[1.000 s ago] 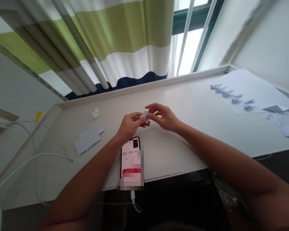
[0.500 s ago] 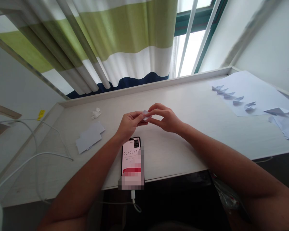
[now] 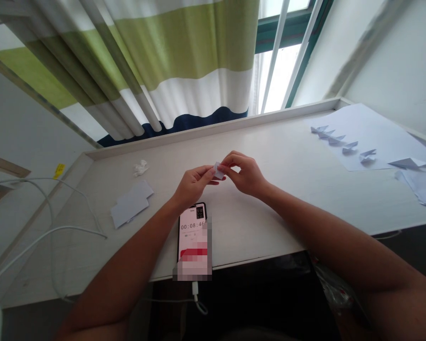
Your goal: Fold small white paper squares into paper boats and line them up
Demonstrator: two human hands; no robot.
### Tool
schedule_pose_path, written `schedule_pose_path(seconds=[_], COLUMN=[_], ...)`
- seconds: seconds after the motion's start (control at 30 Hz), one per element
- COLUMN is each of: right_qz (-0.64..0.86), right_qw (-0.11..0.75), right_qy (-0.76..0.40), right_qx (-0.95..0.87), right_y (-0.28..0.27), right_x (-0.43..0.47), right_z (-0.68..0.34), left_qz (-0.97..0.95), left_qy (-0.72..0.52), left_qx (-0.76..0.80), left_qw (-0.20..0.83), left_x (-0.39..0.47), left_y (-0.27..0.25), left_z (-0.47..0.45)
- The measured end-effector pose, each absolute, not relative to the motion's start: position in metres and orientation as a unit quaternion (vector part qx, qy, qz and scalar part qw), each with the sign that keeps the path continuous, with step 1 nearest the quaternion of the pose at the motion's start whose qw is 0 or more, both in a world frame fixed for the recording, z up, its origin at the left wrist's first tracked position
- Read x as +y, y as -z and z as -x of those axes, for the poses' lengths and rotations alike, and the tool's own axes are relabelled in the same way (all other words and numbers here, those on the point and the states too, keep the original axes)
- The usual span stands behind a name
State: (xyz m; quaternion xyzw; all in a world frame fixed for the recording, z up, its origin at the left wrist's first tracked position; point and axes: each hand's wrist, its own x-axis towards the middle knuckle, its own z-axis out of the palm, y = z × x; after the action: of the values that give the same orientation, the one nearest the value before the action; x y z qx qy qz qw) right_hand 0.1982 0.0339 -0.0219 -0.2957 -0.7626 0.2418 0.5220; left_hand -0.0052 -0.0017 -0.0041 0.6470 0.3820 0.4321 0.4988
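A small piece of folded white paper (image 3: 218, 171) is held above the middle of the desk, between both hands. My left hand (image 3: 196, 182) pinches its left side between thumb and fingers. On the other side, my right hand (image 3: 244, 171) is closed on the paper's upper right part with thumb and forefinger. The paper's exact folds are too small to make out. Below my left hand lies a phone (image 3: 193, 239) showing a running timer, its lower part blurred out.
At the right, several folded paper figures (image 3: 350, 147) stand in a row on a large white sheet (image 3: 369, 128), near stacked papers (image 3: 421, 187). Paper pieces (image 3: 131, 204) and a crumpled tissue (image 3: 140, 167) lie at the left, with white cables (image 3: 74, 228) beyond.
My right thumb and forefinger have drawn together on the folded paper. The paper has turned slightly and moved a little to the right, with more of it showing.
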Motion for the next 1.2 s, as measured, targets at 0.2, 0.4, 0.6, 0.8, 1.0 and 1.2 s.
schedule_pose_path(seconds=[0.2,0.4,0.6,0.8,1.0,1.2], right_qz=[0.289,0.298,0.309,0.329,0.293,0.298], right_qw=[0.523,0.526,0.540,0.534,0.529,0.515], right_qy=[-0.241,-0.243,-0.264,-0.310,-0.275,-0.271], right_qx=[-0.765,-0.759,-0.738,-0.715,-0.747,-0.757], right_y=[0.0204,0.0190,0.0191,0.0220,0.0223,0.0208], right_x=[0.0345,0.0338,0.0325,0.0325,0.0328,0.0331], right_z=[-0.2003,-0.1995,-0.1956,-0.1938,-0.1942,-0.1965], left_qz=[-0.703,-0.730,-0.701,-0.656,-0.685,-0.690], left_qy=[-0.485,-0.477,-0.493,-0.511,-0.461,-0.482], left_qx=[0.417,0.420,0.423,0.433,0.430,0.423], left_qw=[0.312,0.253,0.293,0.349,0.367,0.337], left_x=[0.0005,0.0021,0.0020,0.0015,0.0018,-0.0004], left_y=[0.0091,0.0083,0.0064,0.0033,0.0045,0.0045], left_z=[0.0109,0.0134,0.0086,0.0076,0.0086,0.0077])
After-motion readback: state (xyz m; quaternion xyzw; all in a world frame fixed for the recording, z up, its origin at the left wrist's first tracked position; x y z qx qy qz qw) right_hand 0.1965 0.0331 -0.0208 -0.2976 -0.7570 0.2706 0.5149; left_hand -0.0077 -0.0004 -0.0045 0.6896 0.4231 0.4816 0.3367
